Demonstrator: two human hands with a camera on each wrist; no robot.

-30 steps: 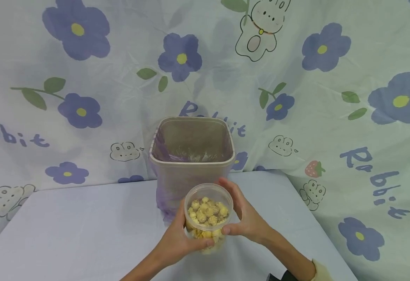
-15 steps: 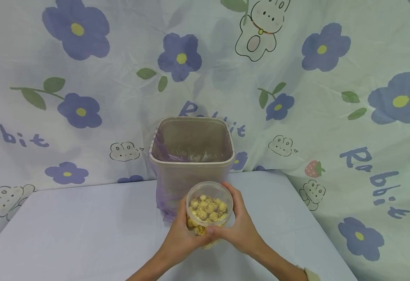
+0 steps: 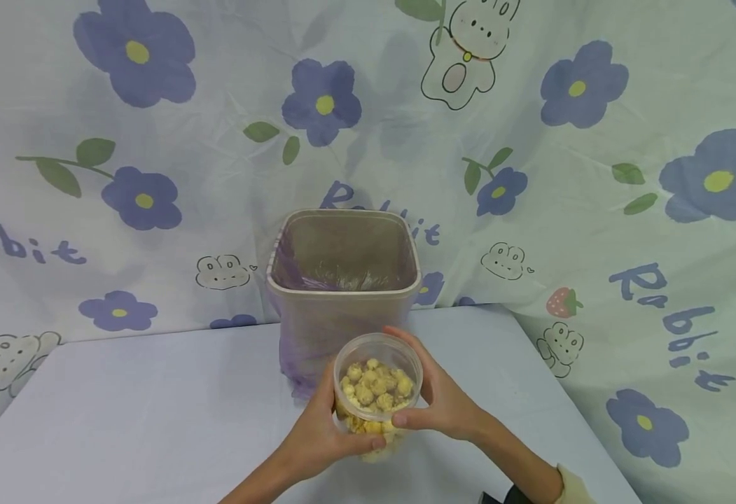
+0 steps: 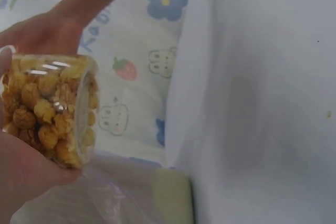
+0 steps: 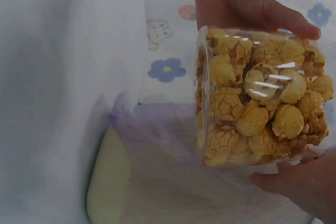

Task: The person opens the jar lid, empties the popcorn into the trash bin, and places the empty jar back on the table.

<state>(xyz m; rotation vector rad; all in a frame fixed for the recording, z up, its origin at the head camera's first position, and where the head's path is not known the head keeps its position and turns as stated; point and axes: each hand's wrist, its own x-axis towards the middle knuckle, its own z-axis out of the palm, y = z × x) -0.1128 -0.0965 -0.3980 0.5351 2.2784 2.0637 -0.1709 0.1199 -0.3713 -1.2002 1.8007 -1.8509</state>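
A clear plastic jar of caramel popcorn (image 3: 377, 399) is held up in front of the bin, its round clear top (image 3: 377, 339) tilted toward the head camera. My left hand (image 3: 323, 430) grips the jar's lower body from the left, thumb across the front. Around the upper rim from the right curls my right hand (image 3: 440, 399), its thumb on the near side and fingers at the far side. In the right wrist view the popcorn pieces (image 5: 262, 98) show through the jar wall, and the left hand (image 5: 236, 6) lies along its far side.
A beige bin (image 3: 345, 294) with a purple bag liner (image 3: 298, 371) stands behind the jar on the white-covered table (image 3: 153, 413). A cloth backdrop (image 3: 229, 168) printed with flowers and rabbits hangs behind and to the right.
My right hand turned inward around the rim, thumb moving left to the left thumb, then turned back to the right. The jar is slightly lower in the head view; the left hand keeps its grip.
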